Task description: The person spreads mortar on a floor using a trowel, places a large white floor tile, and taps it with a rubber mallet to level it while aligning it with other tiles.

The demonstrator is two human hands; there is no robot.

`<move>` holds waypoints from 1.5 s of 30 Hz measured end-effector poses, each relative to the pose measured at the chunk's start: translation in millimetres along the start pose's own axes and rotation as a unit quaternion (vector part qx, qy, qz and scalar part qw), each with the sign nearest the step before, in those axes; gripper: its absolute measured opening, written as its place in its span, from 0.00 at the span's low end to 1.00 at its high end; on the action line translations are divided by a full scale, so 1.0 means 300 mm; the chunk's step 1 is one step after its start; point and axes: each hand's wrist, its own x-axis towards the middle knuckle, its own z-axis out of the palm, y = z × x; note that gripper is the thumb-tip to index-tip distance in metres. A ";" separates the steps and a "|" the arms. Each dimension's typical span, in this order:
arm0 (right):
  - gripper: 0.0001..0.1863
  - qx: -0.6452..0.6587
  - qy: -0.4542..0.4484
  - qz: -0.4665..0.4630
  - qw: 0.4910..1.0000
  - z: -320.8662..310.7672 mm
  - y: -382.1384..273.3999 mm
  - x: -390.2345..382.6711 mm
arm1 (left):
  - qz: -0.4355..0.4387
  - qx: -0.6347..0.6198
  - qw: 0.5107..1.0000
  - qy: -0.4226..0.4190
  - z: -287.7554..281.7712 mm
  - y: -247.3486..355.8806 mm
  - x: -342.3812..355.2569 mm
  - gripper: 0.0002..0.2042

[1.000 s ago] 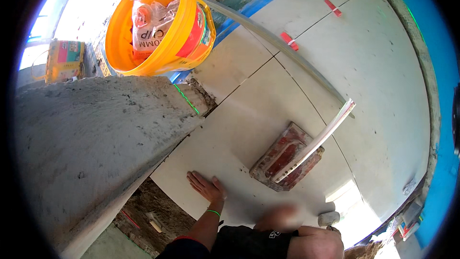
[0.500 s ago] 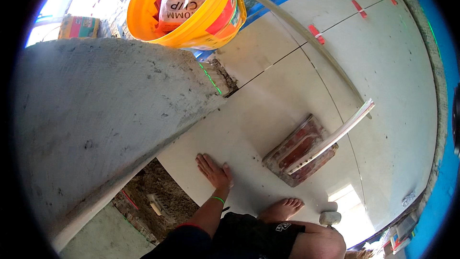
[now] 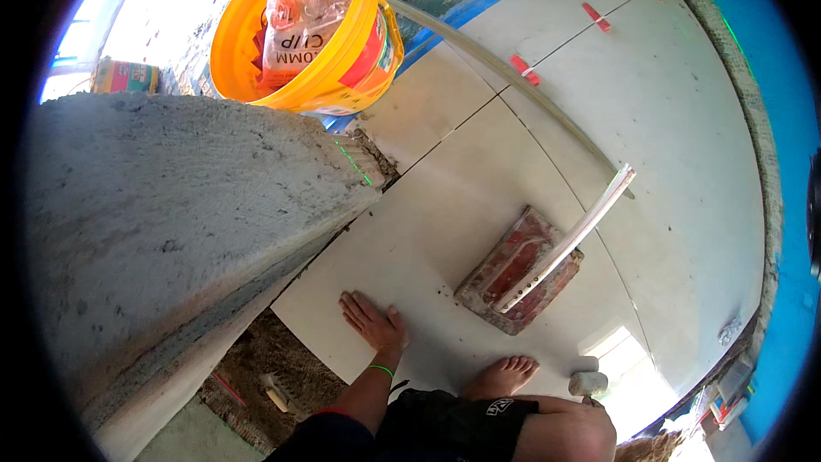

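My left hand [image 3: 374, 325] lies flat, palm down with fingers spread, on a large pale floor tile [image 3: 410, 248], close to the tile's edge beside a bed of brown mortar [image 3: 291, 364]. My right hand does not show. Near my right knee a pale, blocky head like a mallet's [image 3: 588, 383] stands over the tile; what holds it is hidden. Ahead of my bare foot [image 3: 503, 376] a worn reddish rectangular board [image 3: 523, 261] rests on the tile, with a long whitish strip [image 3: 581, 231] lying across it.
A concrete wall top [image 3: 188, 180] fills the left. Beyond it stands a yellow bucket [image 3: 359, 43] with plastic bags [image 3: 295, 34] inside. Red tile wedges [image 3: 525, 70] sit along a far joint, near a long grey strip [image 3: 513, 77]. The blue wall [image 3: 770, 103] bounds the right.
The view has shifted, so the bucket, board and wedges appear further left and mostly lower. My left hand stays flat on the tile.
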 end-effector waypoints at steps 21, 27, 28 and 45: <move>0.15 0.079 -0.009 0.042 0.996 0.097 0.067 -0.021 | 0.017 0.024 0.999 -0.016 -0.009 0.003 0.002 0.41; 0.15 0.148 -0.025 0.069 0.986 0.170 0.098 0.007 | 0.041 0.038 0.998 -0.021 -0.019 -0.029 -0.010 0.42; 0.15 0.168 -0.030 0.082 0.982 0.175 0.107 0.004 | 0.036 0.036 0.998 -0.036 -0.024 -0.011 -0.009 0.42; 0.40 0.044 -0.100 -0.040 0.993 0.025 0.164 -0.020 | 0.253 0.121 0.959 0.042 0.060 0.115 0.015 0.34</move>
